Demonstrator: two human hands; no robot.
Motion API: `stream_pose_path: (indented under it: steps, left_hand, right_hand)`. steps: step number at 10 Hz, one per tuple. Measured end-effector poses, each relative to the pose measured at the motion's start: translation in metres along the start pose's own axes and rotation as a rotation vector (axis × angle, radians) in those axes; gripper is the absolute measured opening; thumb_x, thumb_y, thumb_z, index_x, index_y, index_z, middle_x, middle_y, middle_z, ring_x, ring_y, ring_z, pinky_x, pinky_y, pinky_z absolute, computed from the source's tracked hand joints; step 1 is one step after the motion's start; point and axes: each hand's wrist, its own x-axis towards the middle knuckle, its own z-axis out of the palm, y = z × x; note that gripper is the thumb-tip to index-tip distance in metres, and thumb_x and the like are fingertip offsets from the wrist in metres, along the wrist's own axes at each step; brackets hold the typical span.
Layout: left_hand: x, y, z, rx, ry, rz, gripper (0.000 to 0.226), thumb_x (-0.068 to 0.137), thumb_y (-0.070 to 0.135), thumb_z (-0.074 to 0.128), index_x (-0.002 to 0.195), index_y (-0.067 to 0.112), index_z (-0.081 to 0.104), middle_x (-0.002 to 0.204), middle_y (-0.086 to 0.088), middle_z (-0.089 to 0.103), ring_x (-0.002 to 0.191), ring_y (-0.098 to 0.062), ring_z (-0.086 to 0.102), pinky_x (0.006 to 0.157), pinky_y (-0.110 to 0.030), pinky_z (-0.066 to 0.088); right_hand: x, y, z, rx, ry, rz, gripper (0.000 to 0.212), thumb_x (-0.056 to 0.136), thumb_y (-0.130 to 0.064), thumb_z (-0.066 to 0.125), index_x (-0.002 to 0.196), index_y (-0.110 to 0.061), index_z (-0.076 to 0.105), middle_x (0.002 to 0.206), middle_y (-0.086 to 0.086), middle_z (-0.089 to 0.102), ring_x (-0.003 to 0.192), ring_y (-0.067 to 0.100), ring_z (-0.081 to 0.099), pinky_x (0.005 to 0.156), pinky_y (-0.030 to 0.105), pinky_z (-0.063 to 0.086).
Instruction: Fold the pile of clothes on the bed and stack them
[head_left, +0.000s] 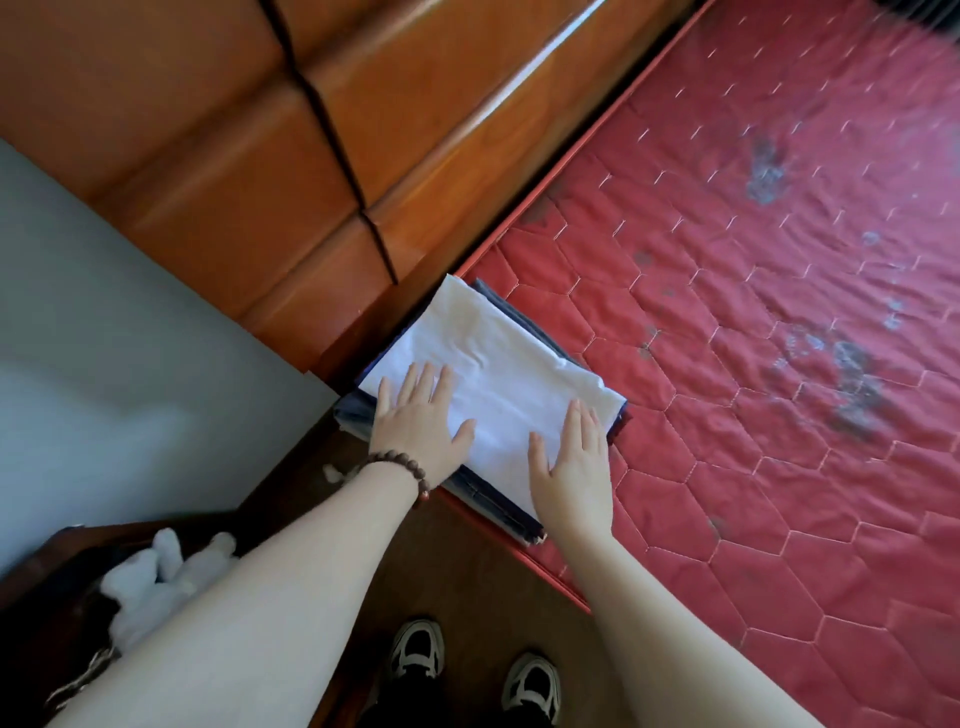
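Item: stack of folded clothes (485, 483), at the corner of the red quilted mattress (753, 364), against the wooden headboard (311, 171). Top layer: white folded garment (498, 364) over dark blue pieces.
Step, as I judge it: flattening the top. Best pressed evenly, smoothing outward, edges kept square.
My left hand (418, 421): flat, fingers spread, resting on the white cloth, holding nothing.
My right hand (574, 467): flat, fingers together, at the near edge.
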Motion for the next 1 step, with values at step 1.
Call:
stream_pose_path:
  steps: [1]
  left_hand:
    - [-0.0562,0.0128,-0.0335,-0.051,0.022,-0.017,0.071,0.096,0.059,0.023,0.155,0.024,0.000,0.163,0.002,0.003,0.149,-0.017,-0.004,0.120,-0.047,-0.004]
  right_hand:
    - [-0.0298,-0.0118,-0.0510,-0.019,-0.017,-0.075,0.061,0.101,-0.041,0.036,0.153,-0.011,0.020,0.160,0.003,0.019,0.148,0.018,0.008,0.120,0.031,0.007]
